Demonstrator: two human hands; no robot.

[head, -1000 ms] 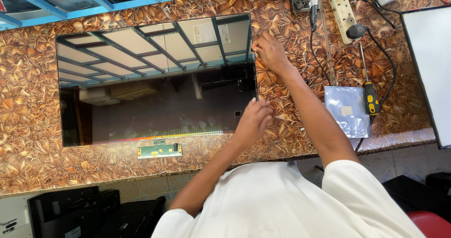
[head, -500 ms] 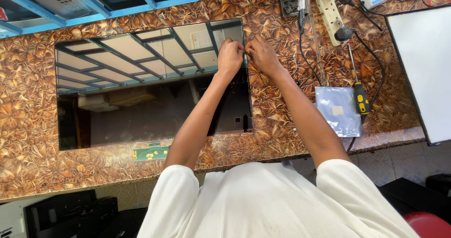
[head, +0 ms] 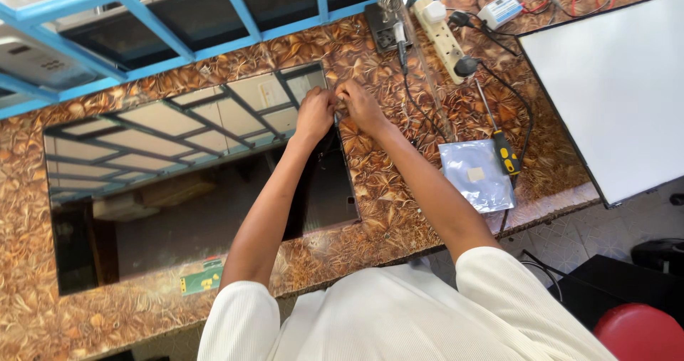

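Left hand: the left hand (head: 315, 112) lies at the far right corner of the glossy dark display panel (head: 192, 190), fingers curled down onto the panel's edge; the grip looks pinched on the corner, but what sits between the fingertips is too small to tell.
Right hand: the right hand (head: 362, 107) sits just beside the left, touching or nearly touching it, fingers bent toward the same corner; whether its grip is clenched on something or merely pressing the edge, I cannot tell.
Display panel: lies flat on the brown leaf-patterned tabletop (head: 399, 218), its long side running left to right, its surface mirroring ceiling tiles and blue bars.
Circuit strip: a small green circuit board (head: 201, 278) rests at the panel's near edge, well apart from both hands.
Silver bag: a grey antistatic bag (head: 476, 176) lies on the tabletop to the right of the right forearm.
Screwdriver: a yellow-and-black handled screwdriver (head: 501, 144) lies touching the bag's right edge.
Power strip: a white power strip (head: 443, 39) lies beyond the hands, with a black plug and cable in it.
White panel: a large white sheet-like panel (head: 613, 90) fills the right of the tabletop.
Stool: a red round seat (head: 638, 332) shows at the lower right, on the floor.
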